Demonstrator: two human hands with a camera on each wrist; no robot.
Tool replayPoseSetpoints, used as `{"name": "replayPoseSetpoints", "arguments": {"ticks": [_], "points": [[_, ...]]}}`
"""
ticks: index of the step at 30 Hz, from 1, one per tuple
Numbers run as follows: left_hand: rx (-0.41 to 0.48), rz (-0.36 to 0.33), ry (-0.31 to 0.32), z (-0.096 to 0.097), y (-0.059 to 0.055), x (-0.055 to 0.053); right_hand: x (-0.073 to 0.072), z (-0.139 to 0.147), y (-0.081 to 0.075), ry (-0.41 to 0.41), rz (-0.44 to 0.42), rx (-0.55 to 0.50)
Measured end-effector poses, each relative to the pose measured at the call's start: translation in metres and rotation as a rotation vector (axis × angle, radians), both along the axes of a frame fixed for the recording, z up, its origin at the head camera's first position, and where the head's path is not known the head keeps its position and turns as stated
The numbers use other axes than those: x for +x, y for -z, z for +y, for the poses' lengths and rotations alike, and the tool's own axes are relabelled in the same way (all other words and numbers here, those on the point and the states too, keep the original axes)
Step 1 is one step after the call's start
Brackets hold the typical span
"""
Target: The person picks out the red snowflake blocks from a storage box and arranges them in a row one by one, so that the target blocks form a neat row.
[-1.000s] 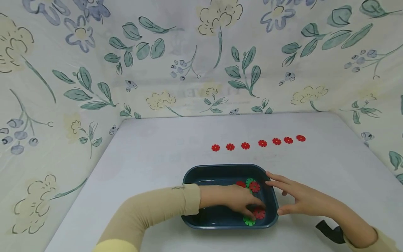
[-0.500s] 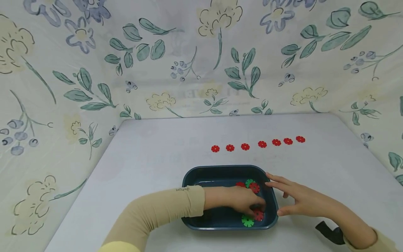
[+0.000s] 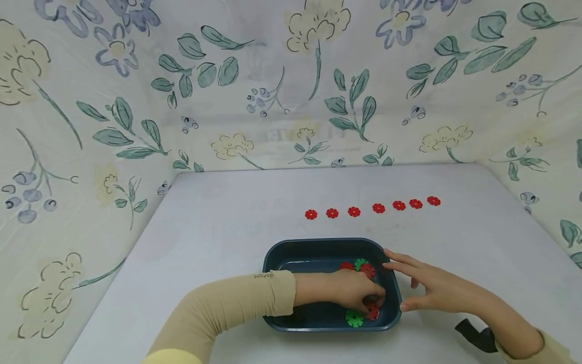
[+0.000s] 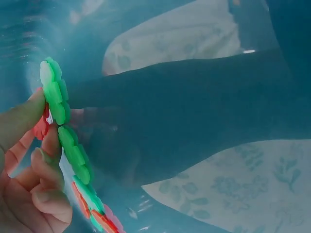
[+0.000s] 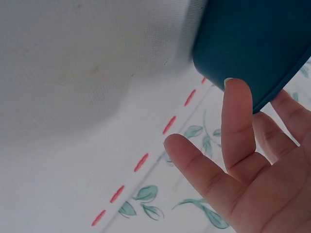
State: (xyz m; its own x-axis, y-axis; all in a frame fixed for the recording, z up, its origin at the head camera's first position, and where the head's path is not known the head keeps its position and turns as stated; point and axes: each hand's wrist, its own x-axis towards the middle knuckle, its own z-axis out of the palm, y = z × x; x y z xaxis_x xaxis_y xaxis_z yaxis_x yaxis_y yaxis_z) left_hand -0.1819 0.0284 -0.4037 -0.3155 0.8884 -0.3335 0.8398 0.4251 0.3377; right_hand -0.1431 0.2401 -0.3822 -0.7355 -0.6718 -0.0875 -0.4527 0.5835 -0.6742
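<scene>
My left hand (image 3: 356,289) reaches down into a dark blue tray (image 3: 313,242), its fingers curled. In the left wrist view, thumb and fingers (image 4: 46,165) pinch a red flower-shaped disc (image 4: 41,127), partly hidden behind the thumb. A green flower-shaped disc (image 3: 354,318) lies just below that hand in the tray. Other red discs (image 3: 367,271) and a green one (image 3: 361,264) sit beyond it, some covered by the hand. My right hand (image 3: 434,285) has its fingers spread, with fingertips at the tray's right rim; the right wrist view shows the fingers (image 5: 238,116) loosely extended beside the tray wall.
Several red flower-shaped discs (image 3: 354,212) form a spaced row behind the tray on the white table (image 3: 218,217). A black strap (image 3: 476,335) lies by the right wrist. Floral cloth (image 3: 273,60) hangs behind and beside the table.
My left hand has shifted slightly right and its fingers have drawn in around the red disc. The near green disc has slid a little left. The right hand stays at the rim.
</scene>
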Motion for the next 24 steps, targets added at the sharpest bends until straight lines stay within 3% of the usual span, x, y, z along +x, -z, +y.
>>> {"name": "replayPoseSetpoints", "arguments": {"ticks": [13,24], "points": [[0.016,-0.116,-0.052,-0.004,-0.006,-0.002,0.000,0.001,-0.001,0.005,-0.017,-0.009],[0.014,-0.121,-0.070,-0.019,-0.022,0.000,0.000,0.001,0.001,0.005,0.004,-0.018]]}}
